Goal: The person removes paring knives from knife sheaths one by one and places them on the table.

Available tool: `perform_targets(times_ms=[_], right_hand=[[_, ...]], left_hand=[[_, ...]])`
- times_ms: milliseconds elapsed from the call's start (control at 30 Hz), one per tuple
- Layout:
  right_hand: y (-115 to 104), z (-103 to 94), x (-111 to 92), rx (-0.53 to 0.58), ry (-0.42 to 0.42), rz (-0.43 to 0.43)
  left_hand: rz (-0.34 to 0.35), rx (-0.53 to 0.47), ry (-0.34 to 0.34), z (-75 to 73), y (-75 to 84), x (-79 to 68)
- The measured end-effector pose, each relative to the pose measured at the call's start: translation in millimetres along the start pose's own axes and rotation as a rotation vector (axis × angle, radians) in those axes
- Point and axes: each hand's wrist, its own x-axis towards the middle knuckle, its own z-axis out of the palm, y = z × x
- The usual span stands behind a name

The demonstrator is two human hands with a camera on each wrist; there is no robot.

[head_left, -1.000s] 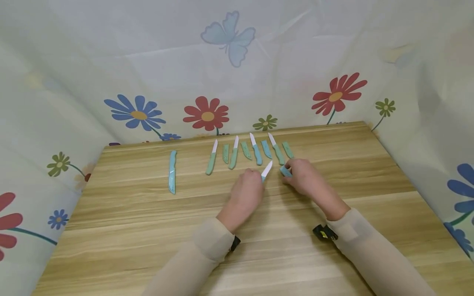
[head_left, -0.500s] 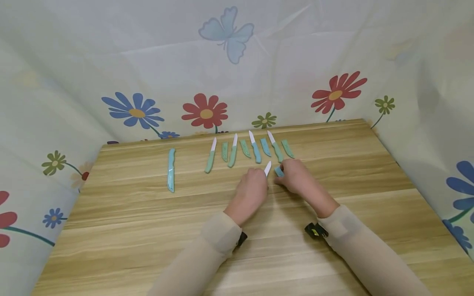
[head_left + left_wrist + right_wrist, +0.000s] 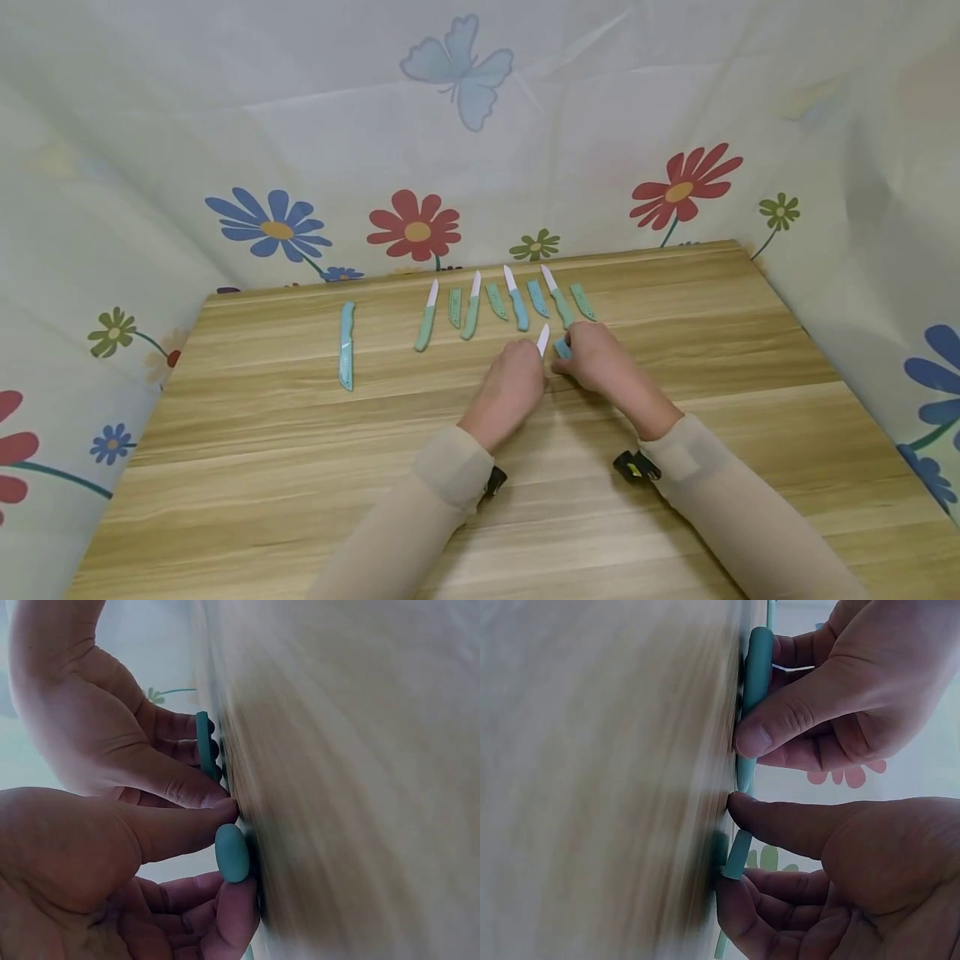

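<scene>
My left hand grips the blue handle of a paring knife, its white blade pointing away from me. In the right wrist view the knife handle lies between thumb and fingers, low over the table. Just to the right, my right hand pinches a blue blade sheath between thumb and fingers. The sheath is apart from the blade, and my fingers partly cover it. The tips of my two thumbs are close together in the left wrist view.
Beyond my hands lies a row of green and blue paring knives with loose sheaths between them. A sheathed blue knife lies alone at the left. Flower-printed cloth rises behind the wooden table.
My hands have come closer together: the right hand with the sheath moved left, the left hand with the knife slightly right. The gap between blade and sheath has narrowed; the row lies as before.
</scene>
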Motion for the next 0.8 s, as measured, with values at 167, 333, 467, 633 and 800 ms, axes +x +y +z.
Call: perform_targets(times_ms=[167,333,467,633,800], right_hand=[[-0.9,-0.1,0.5,-0.006,-0.006,0.000],[-0.7,-0.1,-1.0,-0.012,-0.003,-0.003],[-1.5,0.6,-1.1,-0.018,-0.003,-0.002],[-2.1,1.7,-0.7,-0.016,-0.009,-0.003],[-2.5,2.3,-0.8,-0.017,-0.008,-0.006]], left_hand=[[-0.002,-0.018,-0.008,9.7,-7.7,11.0],[0.013,-0.019,-0.003,32.2,-22.5,29.3],[0.003,-0.050,-0.019,48.0,-32.4,43.6],[-0.006,-0.070,-0.029,57.7,-39.9,53.7],[-0.022,-0.075,-0.051,24.4,-18.8,29.0]])
